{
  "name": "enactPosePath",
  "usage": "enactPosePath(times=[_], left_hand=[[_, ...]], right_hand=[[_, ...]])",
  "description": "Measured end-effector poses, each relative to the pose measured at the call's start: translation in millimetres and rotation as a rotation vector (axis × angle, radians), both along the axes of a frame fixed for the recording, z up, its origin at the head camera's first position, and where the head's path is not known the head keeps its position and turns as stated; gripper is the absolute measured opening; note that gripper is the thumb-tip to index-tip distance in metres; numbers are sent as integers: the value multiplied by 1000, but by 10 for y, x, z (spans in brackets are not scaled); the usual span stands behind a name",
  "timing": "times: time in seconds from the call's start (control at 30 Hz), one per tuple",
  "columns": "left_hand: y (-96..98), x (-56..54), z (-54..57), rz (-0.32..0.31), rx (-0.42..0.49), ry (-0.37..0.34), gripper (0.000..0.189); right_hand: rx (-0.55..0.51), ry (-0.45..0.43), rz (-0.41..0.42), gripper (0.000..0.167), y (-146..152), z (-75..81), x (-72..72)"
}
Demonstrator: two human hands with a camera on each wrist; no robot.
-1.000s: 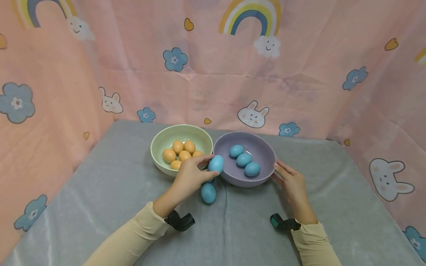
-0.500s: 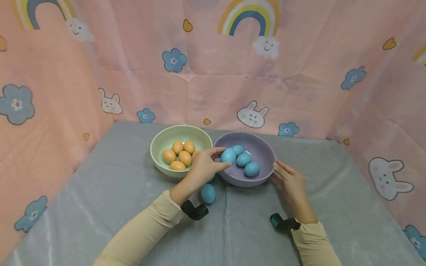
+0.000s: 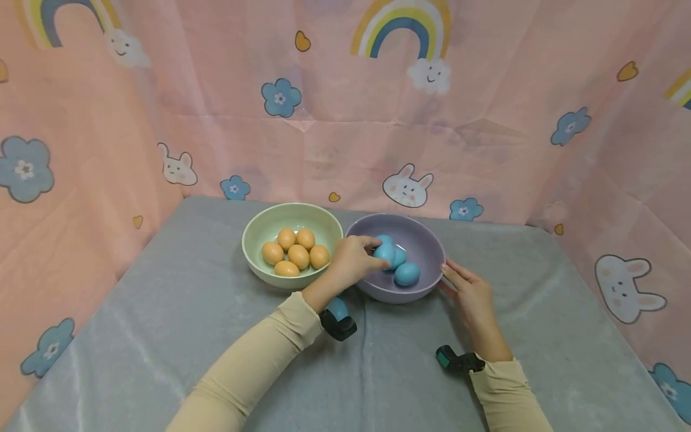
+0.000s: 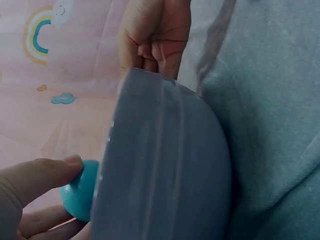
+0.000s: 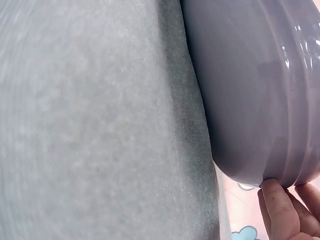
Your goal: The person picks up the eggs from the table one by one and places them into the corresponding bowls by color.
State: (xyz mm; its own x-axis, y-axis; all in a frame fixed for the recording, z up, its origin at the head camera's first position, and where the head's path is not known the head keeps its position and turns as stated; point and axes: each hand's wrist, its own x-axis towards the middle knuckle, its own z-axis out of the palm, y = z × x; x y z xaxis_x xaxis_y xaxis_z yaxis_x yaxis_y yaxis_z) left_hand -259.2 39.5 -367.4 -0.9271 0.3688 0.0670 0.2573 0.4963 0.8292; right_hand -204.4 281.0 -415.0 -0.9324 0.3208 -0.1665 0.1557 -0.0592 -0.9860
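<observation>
In the head view my left hand [image 3: 349, 262] pinches a blue egg [image 3: 384, 254] between thumb and fingers, inside the near-left part of the purple bowl [image 3: 393, 293]. The left wrist view shows that same egg [image 4: 81, 192] beside the bowl's rim, thumb on top. Several other blue eggs lie in the bowl, partly covered by the held one. At the bowl's right side my right hand [image 3: 472, 300] grips the rim, thumb on the near side. The right wrist view has its fingers [image 5: 281, 207] against the bowl's wall.
Left of the purple bowl stands a green bowl [image 3: 258, 268] with several orange-yellow eggs [image 3: 299, 256]. Another blue egg [image 3: 338, 308] on the grey cloth [image 3: 399, 372] is partly hidden by my left wrist's black camera mount [image 3: 338, 327]. A pink printed curtain [image 3: 324, 156] encloses the table.
My left hand has carried the blue egg rightward from between the bowls into the purple bowl. Its wrist now covers part of the egg on the cloth. The right hand keeps its grip.
</observation>
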Motion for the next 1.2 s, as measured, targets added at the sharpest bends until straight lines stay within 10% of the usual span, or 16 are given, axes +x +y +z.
enactPosePath(times=[0.53,1.2], left_hand=[[201,-126,-93,-103,-261,17,50],[362,-123,-148,-31,-401,-27,51]], right_hand=[[3,9,-12,53,-7,-11,-3],[3,2,-5,45,11,-8,-13]])
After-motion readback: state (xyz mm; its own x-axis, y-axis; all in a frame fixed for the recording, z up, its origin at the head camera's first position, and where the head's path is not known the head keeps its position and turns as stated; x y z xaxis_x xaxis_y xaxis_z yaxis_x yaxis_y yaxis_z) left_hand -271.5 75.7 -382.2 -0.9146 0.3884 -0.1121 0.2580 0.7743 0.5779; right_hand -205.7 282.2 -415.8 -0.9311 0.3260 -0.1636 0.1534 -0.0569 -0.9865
